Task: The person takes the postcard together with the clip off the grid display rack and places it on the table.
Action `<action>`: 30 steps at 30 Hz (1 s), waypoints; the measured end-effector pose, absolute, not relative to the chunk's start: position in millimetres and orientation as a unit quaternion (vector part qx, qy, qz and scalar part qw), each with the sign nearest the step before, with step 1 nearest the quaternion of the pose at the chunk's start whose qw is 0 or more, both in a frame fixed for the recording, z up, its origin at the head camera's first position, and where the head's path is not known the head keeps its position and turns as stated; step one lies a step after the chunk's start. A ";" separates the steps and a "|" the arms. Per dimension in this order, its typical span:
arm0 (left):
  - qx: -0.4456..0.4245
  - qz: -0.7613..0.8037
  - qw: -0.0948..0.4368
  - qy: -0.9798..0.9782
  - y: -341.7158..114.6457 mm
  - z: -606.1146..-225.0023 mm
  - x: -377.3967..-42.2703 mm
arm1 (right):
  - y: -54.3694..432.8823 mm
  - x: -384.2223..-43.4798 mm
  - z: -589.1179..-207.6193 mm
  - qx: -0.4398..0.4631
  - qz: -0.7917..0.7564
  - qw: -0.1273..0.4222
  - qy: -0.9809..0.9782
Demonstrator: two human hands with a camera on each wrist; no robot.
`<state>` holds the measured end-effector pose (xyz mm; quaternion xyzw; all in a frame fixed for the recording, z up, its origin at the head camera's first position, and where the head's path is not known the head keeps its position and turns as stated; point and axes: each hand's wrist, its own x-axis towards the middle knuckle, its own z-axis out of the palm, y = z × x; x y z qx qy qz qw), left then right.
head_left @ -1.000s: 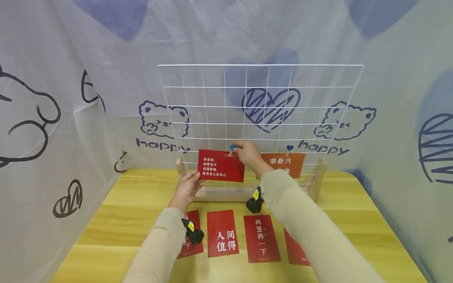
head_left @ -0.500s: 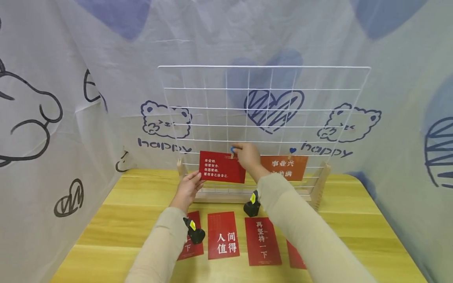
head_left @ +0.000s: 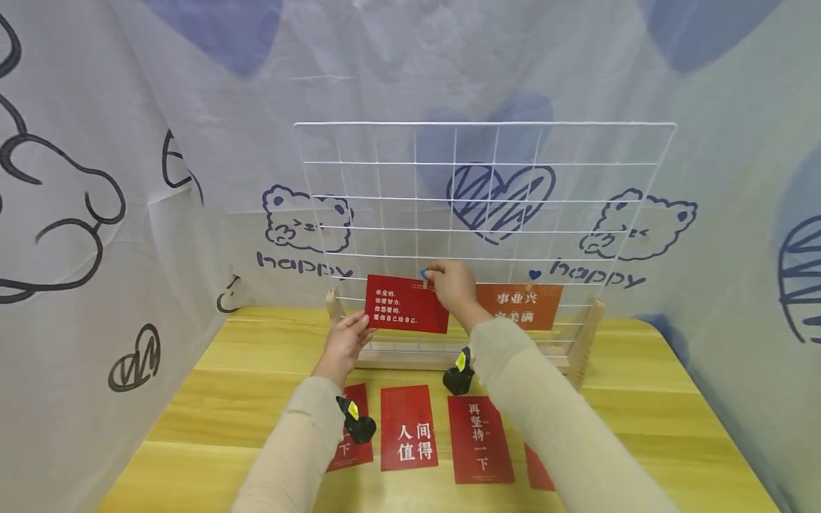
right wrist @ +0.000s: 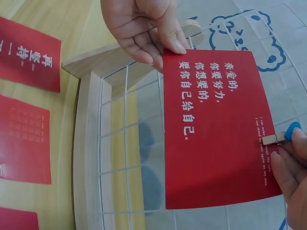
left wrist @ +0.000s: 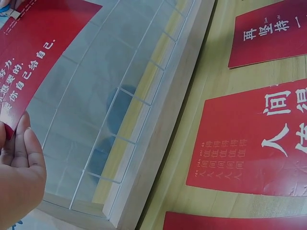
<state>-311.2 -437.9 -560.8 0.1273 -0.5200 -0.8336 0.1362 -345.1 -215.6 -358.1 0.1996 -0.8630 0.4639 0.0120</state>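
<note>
A red card (head_left: 404,305) with white writing is held sideways against the lower part of a white wire grid (head_left: 484,124). My left hand (head_left: 344,345) pinches its lower left corner between thumb and fingers. At the card's top edge, my right hand (head_left: 457,288) pinches a small wooden clothespin (right wrist: 273,139) with a blue heart on it. The clothespin's tip lies over the card's face. In the right wrist view, the fingers of that hand sit behind and beside the clothespin; whether it grips the wire is hidden.
An orange card (head_left: 532,306) hangs on the grid to the right under another heart clothespin (head_left: 534,276). Wooden feet (head_left: 582,342) carry the grid. Several red cards, one of them a middle card (head_left: 409,427), lie in a row on the wooden table (head_left: 212,406).
The head view has shifted slightly, moving the scene a little right and down. Both hands keep their hold on the card and clothespin; the right fingers now cover more of the blue heart.
</note>
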 end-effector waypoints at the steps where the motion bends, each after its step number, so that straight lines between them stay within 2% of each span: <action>1: 0.135 -0.831 0.134 -0.523 -436.6 -559.1 -309.7 | -215.6 -344.8 -358.9 0.197 0.466 0.018 -0.862; 4: 0.116 -0.835 0.132 -0.522 -442.4 -571.6 -314.8 | -215.8 -344.1 -360.8 0.186 0.477 0.031 -0.858; 7: 0.133 -0.823 0.130 -0.537 -443.8 -575.3 -316.7 | -216.8 -343.3 -362.2 0.178 0.492 0.039 -0.851; 10: 0.137 -0.822 0.128 -0.537 -454.8 -595.5 -328.0 | -218.0 -342.0 -363.2 0.173 0.507 0.048 -0.843; 17: 0.147 -0.828 0.114 -0.528 -499.3 -685.1 -382.6 | -219.8 -339.5 -366.8 0.158 0.543 0.076 -0.821; 20: 0.138 -0.830 0.116 -0.527 -506.3 -702.9 -392.9 | -220.3 -338.6 -367.2 0.147 0.550 0.085 -0.818; 22: 0.139 -0.830 0.119 -0.527 -498.5 -688.0 -384.0 | -220.9 -338.3 -367.4 0.143 0.550 0.091 -0.818; 24: 0.133 -0.830 0.126 -0.527 -480.3 -652.8 -361.8 | -221.4 -337.6 -367.0 0.142 0.549 0.094 -0.818; 30: 0.203 -0.789 0.131 -0.565 -385.4 -465.2 -255.0 | -221.8 -338.0 -367.1 0.135 0.557 0.095 -0.814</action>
